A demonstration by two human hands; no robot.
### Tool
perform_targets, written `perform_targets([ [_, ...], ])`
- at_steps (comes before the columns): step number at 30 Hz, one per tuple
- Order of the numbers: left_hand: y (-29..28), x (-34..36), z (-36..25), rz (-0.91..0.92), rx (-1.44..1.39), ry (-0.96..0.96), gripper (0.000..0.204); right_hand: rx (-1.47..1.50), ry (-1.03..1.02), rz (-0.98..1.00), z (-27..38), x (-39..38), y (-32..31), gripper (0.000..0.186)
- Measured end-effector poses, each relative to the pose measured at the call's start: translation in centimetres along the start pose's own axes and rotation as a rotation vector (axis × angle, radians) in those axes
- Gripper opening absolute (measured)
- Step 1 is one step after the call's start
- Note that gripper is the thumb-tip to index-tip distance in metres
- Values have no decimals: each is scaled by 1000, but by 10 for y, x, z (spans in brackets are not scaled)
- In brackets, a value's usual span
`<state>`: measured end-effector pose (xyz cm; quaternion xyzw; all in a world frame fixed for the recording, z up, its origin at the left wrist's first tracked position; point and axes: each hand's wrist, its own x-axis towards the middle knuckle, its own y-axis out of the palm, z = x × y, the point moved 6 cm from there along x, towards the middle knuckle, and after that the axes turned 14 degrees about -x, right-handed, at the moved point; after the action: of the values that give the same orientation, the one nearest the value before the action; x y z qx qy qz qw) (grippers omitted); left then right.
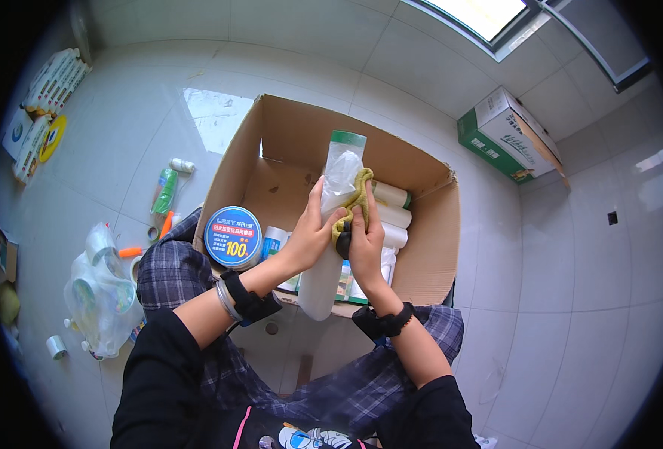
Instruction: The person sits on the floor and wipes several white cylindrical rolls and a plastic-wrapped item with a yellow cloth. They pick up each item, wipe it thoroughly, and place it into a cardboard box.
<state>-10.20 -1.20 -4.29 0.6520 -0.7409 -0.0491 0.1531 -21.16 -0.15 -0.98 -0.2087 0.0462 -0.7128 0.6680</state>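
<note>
My left hand (309, 236) is closed around a long white roll of plastic film or bags (318, 288), with a green band at its far end. The roll is held up over the near side of an open cardboard box (294, 120). My right hand (366, 245) grips a yellow-green cloth (360, 196) against the roll's right side. A small dark patch shows by the cloth; I cannot tell what it is. Inside the box, more white rolls (396, 215) lie to the right of my hands. A large round roll with a blue label (232, 236) stands at the box's left.
On the left floor are a clear plastic bag of things (101, 295), a green-wrapped roll (164, 191), a small white roll (182, 165) and a small cylinder (56, 347). Packs (53, 81) and a yellow ring (52, 140) stand farther left. A green-and-white carton (507, 138) sits at the far right.
</note>
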Motion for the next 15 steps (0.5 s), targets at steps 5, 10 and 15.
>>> perform_targets([
  [5,-1,1,-3,20,-13,-27,56,75,32,-15,-5,-1,1,47],
  [10,3,2,-8,35,-68,16,55,206,49,-42,-8,6,-7,49],
  [15,5,-2,-5,25,-233,-188,57,329,129,-82,-12,15,-25,52],
])
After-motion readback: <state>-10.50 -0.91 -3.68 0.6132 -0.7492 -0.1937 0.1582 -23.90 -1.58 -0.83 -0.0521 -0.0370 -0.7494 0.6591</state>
